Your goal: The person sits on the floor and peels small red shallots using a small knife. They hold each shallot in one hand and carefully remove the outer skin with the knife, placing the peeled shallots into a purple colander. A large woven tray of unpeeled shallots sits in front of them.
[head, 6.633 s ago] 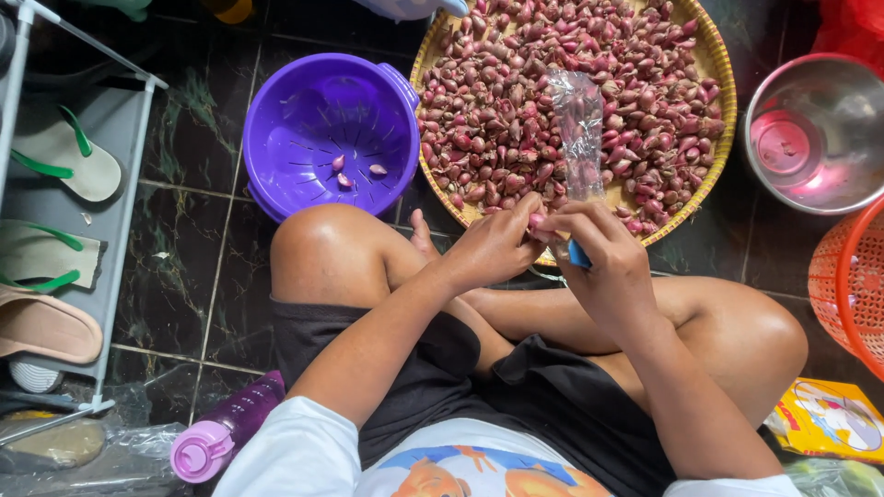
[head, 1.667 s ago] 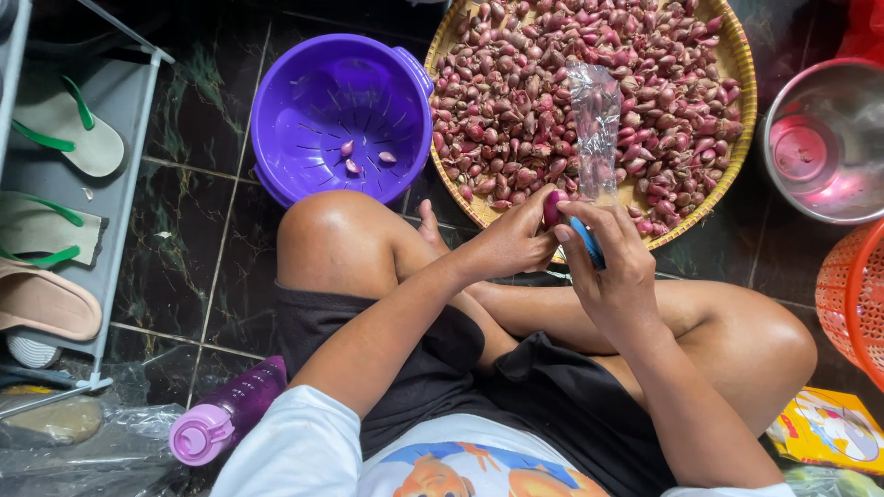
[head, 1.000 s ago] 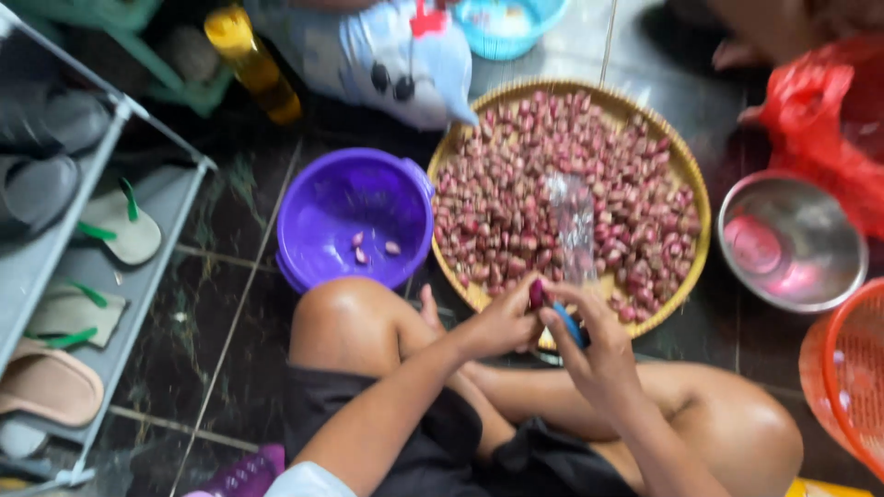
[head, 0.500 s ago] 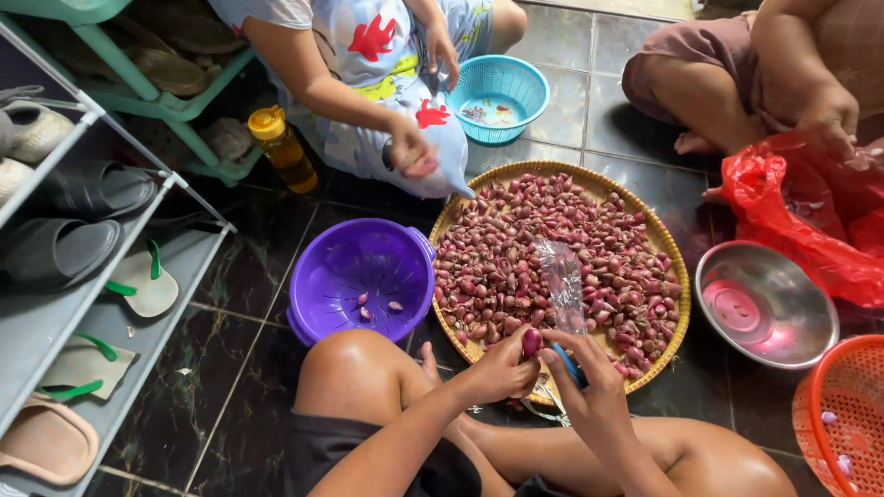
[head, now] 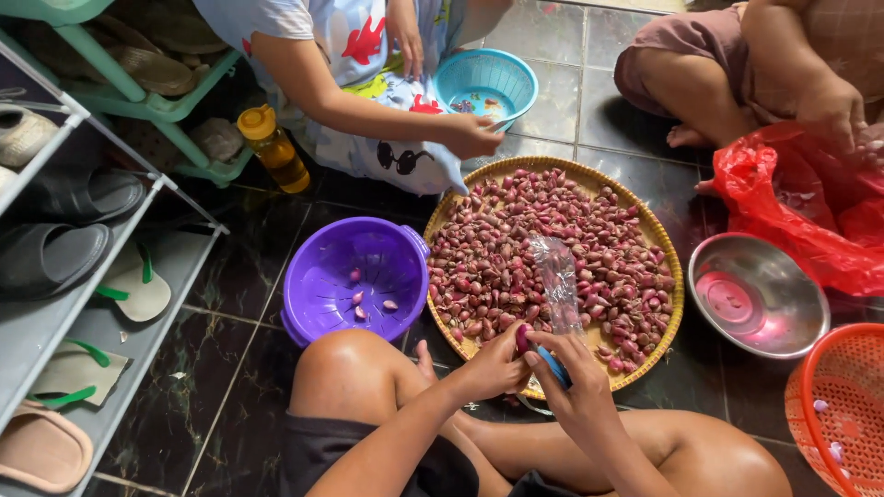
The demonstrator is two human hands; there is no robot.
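Fingers (head: 505, 352) of left hand (head: 488, 368) pinch small reddish-purple shallot (head: 522, 339); right hand (head: 573, 387) grips blue-handled knife (head: 554, 366); peeling underway, next needing careful paring beside round woven tray (head: 677, 304).

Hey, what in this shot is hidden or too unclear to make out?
Head view only:
- Blue-handled tool: its working end is covered by the right hand.
- Shallot: mostly wrapped by the left hand.
- Orange basket: cut off by the right edge.
- Red bag: contents hidden by its folds.

woven tray (head: 670, 276), glossy purple plastic colander (head: 318, 267), seemingly steel bowl (head: 792, 267)
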